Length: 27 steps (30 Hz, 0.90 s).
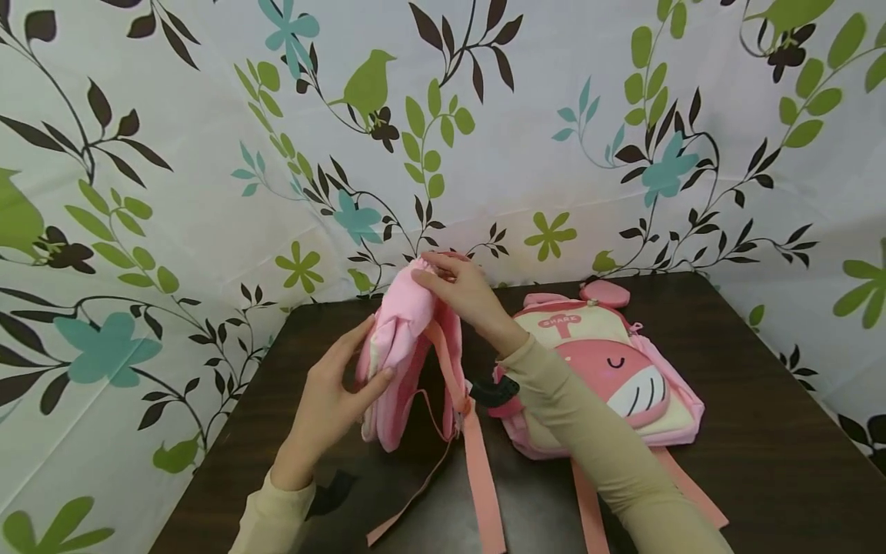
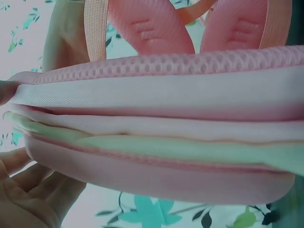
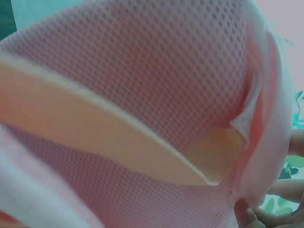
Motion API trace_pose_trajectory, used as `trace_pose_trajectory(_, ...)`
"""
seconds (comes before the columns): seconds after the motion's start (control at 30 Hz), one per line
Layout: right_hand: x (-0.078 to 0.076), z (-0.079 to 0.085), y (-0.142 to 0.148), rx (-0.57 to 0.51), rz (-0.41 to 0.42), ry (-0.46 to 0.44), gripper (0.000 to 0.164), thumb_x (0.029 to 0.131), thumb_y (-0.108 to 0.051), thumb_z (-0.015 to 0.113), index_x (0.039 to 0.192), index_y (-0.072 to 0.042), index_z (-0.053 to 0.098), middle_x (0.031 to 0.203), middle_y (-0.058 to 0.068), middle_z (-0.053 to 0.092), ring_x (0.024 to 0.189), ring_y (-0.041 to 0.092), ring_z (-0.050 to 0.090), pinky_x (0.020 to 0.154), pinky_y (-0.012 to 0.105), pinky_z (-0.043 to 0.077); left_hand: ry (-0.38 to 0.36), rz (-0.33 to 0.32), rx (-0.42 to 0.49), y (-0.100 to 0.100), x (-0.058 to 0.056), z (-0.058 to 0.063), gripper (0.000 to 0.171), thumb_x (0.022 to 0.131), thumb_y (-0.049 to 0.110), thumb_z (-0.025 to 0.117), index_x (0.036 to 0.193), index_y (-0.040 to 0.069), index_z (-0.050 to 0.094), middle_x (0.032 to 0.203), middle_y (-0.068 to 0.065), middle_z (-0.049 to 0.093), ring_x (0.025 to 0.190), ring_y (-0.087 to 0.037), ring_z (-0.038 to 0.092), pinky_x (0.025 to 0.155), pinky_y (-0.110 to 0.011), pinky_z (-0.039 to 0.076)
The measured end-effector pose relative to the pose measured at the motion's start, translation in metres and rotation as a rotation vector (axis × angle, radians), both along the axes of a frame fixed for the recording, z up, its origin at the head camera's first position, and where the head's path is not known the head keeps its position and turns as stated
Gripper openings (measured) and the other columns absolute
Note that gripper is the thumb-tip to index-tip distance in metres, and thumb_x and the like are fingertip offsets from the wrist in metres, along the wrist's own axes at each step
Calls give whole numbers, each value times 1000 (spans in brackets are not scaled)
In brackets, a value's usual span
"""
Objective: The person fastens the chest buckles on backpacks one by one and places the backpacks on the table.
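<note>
A small pink backpack (image 1: 404,308) stands upright on edge between both hands, its side turned toward me. My left hand (image 1: 328,400) grips its left side, fingers over the front and thumb on the near side. At the top, my right hand (image 1: 467,292) pinches the fabric. The left wrist view shows its layered pink and pale side (image 2: 166,97) with a padded front pocket (image 2: 156,175). Its mesh back panel (image 3: 180,71) fills the right wrist view, crossed by a peach strap (image 3: 95,123). Loose straps (image 1: 481,477) hang down onto the table.
A second pink and cream backpack (image 1: 567,331) with a whale-like face lies at the right, partly behind my right sleeve (image 1: 595,438). Its straps trail toward me. The dark table (image 1: 761,431) meets a leaf-and-bird patterned cloth (image 1: 498,177) at the back and sides.
</note>
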State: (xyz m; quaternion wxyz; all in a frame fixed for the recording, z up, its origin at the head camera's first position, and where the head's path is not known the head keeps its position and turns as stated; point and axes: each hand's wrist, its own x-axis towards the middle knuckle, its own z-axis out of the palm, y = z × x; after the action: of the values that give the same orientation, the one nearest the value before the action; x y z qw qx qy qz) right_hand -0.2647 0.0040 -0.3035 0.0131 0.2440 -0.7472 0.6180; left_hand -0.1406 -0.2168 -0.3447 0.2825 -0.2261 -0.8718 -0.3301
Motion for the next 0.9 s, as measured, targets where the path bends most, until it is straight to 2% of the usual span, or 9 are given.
trace_pose_trajectory(0.03,0,0,-4,20,-2,7,55,97,-34,66,146,-12,55,144,9,53,123,25,56,102,41,48,-19,12,13,-3,1,0,78,83,15,83,152,22,47,142,-1,57,123,-19,59,97,-35,52)
trace_pose_trajectory(0.2,3,-1,-25,57,36,17,61,97,-36,65,152,-15,47,150,6,50,126,27,56,102,42,49,-93,47,43,-15,7,0,80,86,16,81,154,27,42,145,0,54,123,-18,57,98,-18,45)
trace_pose_trajectory(0.3,2,-4,-40,63,63,45,64,99,-36,63,154,-14,42,153,6,45,127,28,56,101,41,49,-119,77,49,-18,9,2,82,87,19,81,156,28,38,148,0,51,124,-18,56,97,-17,44)
trace_pose_trajectory(0.4,2,-6,-54,56,96,74,65,100,-34,62,156,-11,38,155,9,42,128,27,55,101,37,49,-132,133,58,-19,10,5,83,87,23,80,157,28,35,150,-2,49,124,-21,55,95,-20,46)
trace_pose_trajectory(0.53,2,-6,-66,52,117,80,67,100,-35,61,157,-10,35,156,11,42,128,26,56,99,35,50,-131,195,86,-19,12,9,83,88,24,79,158,26,34,149,-6,50,122,-25,56,91,-24,50)
trace_pose_trajectory(0.73,-4,-12,-67,75,147,34,73,99,-42,62,160,-19,29,159,8,37,131,28,54,104,40,47,-93,223,160,-23,14,11,75,92,17,73,157,31,37,149,-5,51,128,-23,53,88,-14,45)
trace_pose_trajectory(0.9,-12,-22,-62,93,103,24,73,96,-47,63,159,-24,33,158,5,38,136,29,48,110,46,40,-46,234,157,-27,12,12,62,94,17,70,150,31,48,141,-2,58,118,-18,58,82,-12,46)
